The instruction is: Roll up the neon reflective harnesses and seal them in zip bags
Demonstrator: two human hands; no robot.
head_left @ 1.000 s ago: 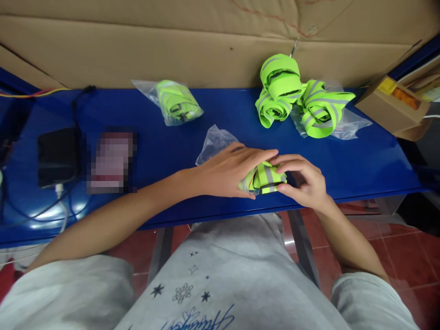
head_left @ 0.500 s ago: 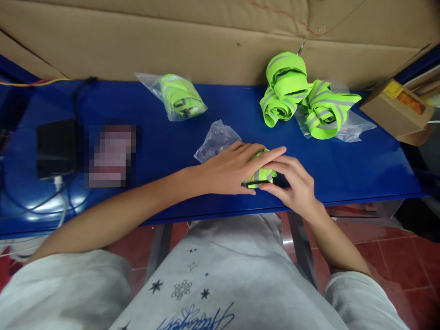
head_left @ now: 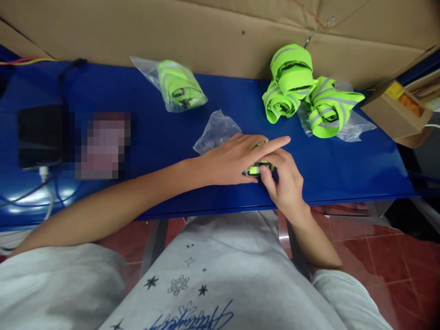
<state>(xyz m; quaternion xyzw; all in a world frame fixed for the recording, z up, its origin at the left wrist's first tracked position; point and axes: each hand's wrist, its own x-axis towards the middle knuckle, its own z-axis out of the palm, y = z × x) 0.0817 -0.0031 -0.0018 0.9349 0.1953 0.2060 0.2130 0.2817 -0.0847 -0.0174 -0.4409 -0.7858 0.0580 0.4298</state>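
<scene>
The right grip (head_left: 285, 183) is clamped on the near right end of the neon strap roll (head_left: 255, 171), its thumb pressed against the near side and its fingers bent over the far side. The left grip (head_left: 233, 160) closes around the left end and top of the same strap roll, palm down, with the index finger stretched over the right fingers. Only a strip of the strap roll shows between the two, neon yellow with black edging; it is near the front edge of the blue counter (head_left: 360, 169).

Just beyond and to the left of the strap roll lies a crumpled clear bag (head_left: 218, 130), its near edge hidden by the left grip. Farther off in that direction is a bagged roll (head_left: 180, 87), neon green inside clear plastic. Beyond the strap roll and to its right, an upper coil (head_left: 292, 68) rests on a lower coil (head_left: 281, 104), and a looser coil (head_left: 328, 107) touches them, with a plastic sleeve (head_left: 357, 124) partly under it.

Well to the right of the strap roll stands an open carton (head_left: 400, 110). Well to its left are a pixelated flat object (head_left: 103, 146) and, farther out, a black box (head_left: 40, 137) with a white plug (head_left: 43, 172). A cardboard panel (head_left: 206, 34) spans the back.
</scene>
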